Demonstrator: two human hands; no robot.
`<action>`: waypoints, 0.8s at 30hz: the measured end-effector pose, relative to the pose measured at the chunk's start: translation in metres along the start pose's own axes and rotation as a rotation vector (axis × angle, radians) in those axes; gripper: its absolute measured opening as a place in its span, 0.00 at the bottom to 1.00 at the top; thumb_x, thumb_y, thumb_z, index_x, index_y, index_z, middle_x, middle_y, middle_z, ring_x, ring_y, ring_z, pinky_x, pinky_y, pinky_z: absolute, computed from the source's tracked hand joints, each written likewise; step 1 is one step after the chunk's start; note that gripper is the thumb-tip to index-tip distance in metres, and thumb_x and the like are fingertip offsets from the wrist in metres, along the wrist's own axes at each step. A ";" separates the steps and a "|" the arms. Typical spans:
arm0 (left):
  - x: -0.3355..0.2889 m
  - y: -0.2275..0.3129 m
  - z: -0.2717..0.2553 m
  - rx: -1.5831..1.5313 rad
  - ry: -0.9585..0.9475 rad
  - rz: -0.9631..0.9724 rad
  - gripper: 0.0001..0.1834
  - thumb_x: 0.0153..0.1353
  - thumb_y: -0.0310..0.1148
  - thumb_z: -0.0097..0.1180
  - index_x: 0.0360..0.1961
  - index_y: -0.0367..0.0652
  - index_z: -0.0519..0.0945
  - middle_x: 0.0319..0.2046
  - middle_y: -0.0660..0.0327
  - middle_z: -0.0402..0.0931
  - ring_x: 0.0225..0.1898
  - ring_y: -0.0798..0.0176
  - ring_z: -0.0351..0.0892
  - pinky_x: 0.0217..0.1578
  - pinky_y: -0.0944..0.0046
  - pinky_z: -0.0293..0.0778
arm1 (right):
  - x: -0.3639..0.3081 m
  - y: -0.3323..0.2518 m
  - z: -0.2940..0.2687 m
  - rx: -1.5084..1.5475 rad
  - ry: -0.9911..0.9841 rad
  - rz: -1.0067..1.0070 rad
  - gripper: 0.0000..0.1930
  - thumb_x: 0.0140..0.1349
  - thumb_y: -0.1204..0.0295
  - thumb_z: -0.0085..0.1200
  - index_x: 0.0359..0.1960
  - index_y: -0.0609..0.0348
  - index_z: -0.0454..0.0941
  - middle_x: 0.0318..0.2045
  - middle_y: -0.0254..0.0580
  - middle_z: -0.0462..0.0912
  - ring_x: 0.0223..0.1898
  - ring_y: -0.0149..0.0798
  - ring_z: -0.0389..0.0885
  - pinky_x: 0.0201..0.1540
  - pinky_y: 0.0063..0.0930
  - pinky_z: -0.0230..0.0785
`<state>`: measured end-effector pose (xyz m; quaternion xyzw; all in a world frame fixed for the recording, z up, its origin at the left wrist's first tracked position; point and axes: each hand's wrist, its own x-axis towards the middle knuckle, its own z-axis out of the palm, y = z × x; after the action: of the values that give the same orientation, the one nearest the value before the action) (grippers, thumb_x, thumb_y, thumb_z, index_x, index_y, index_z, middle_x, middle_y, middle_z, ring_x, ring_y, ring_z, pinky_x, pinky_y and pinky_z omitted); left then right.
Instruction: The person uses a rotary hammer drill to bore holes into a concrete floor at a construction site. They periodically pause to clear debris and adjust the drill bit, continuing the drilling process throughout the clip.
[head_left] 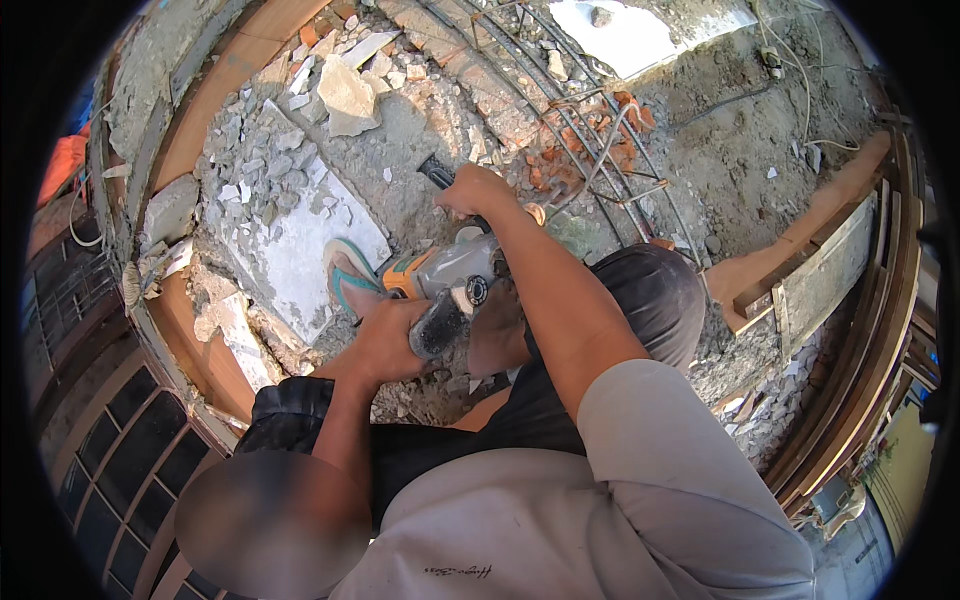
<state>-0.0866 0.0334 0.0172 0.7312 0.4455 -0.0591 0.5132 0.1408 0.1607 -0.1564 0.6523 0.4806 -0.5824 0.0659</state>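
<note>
An orange-and-grey electric power tool that looks like a demolition hammer [440, 268] lies across in front of my legs. Around its black rear grip wraps my left hand [388, 338], fingers closed. Farther forward, my right hand [478, 193] is closed on a black side handle [436, 172], whose end sticks out past the fist. The tool's working tip cannot be made out. Close beside the tool, my foot in a white-and-teal flip-flop [345, 262] stands at the edge of a pale slab [300, 260] strewn with grey rubble.
A rebar cage [575, 120] runs from the top centre down toward my right knee. Broken concrete chunks [348, 98] and brick bits lie at the far left. Wooden boards [885, 330] line the right side; a barred window [125, 440] is at lower left. A thin cable [800, 75] trails at upper right.
</note>
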 end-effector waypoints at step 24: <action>-0.001 -0.059 -0.010 0.355 -0.160 0.189 0.35 0.39 0.37 0.75 0.54 0.42 0.88 0.51 0.50 0.90 0.54 0.38 0.88 0.56 0.44 0.82 | -0.024 -0.009 0.032 0.179 0.305 0.187 0.27 0.65 0.49 0.71 0.56 0.58 0.92 0.58 0.54 0.92 0.62 0.56 0.91 0.66 0.48 0.81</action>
<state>-0.1324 0.0453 -0.0189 0.8415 0.3156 -0.1462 0.4134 0.1161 0.1312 -0.1421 0.7780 0.3689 -0.5084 -0.0122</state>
